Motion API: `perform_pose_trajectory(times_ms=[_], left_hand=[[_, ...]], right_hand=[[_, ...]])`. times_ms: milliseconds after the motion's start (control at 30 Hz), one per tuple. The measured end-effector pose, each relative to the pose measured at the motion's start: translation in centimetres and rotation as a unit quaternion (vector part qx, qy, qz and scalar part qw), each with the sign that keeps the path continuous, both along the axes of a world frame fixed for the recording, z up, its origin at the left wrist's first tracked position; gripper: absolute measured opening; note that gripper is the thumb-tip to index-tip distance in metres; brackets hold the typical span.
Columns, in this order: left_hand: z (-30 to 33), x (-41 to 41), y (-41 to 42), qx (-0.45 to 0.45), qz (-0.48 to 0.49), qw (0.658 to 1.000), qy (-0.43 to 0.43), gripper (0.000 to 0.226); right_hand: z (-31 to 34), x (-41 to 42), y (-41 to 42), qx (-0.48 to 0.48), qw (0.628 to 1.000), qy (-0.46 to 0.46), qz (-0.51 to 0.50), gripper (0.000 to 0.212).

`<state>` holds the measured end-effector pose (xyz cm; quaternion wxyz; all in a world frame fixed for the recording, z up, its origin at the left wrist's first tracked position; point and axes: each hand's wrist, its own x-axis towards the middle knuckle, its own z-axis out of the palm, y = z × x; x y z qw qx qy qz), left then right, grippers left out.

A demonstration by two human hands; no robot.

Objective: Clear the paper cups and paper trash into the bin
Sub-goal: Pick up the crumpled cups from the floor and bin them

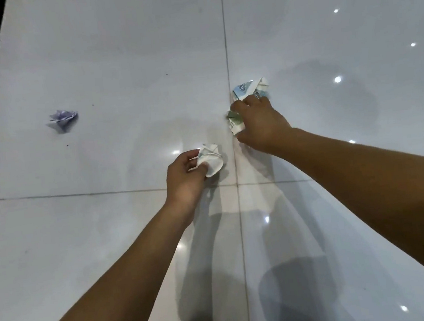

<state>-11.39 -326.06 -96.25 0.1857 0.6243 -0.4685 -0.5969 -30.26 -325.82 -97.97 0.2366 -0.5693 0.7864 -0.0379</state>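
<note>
Left hand (183, 176) pinches a crumpled white paper (211, 160); right hand (259, 124), palm down, fingers curled around a blue-printed paper wad (246, 90) at the floor (90, 55) tile seam. I'd firm both grips before lifting. Both arms reach forward and down. Purple scrap (62, 119) lies well apart, toward the floor's left edge. No bin visible.

L hand (185, 178) w/ paper wad (211, 160) sits left of R hand (260, 123) w/ crumpled paper (249, 91); another paper ball (62, 119) far left on floor (117, 65).

Glossy white floor tiles (90, 55) — light-flecked
</note>
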Motion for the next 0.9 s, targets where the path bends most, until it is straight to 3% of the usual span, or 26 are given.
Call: perform_pose_trajectory(times_ms=[167,667,900], left_hand=[[-0.5,1.7,-0.4,-0.001,-0.004,1.000,-0.014,0.026],[-1.2,0.4,0.4,0.026,-0.016,0.999,-0.041,0.025],[1.8,0.1,0.0,0.018,-0.020,0.997,-0.074,0.024]], right_hand=[[-1.3,1.3,-2.2,0.035,0.997,0.061,0.038,0.057],[-1.8,1.6,-0.3,0.048,0.995,0.061,0.066,0.057],[1.6,2.4,3.8,0.025,0.990,0.075,0.118,0.056]])
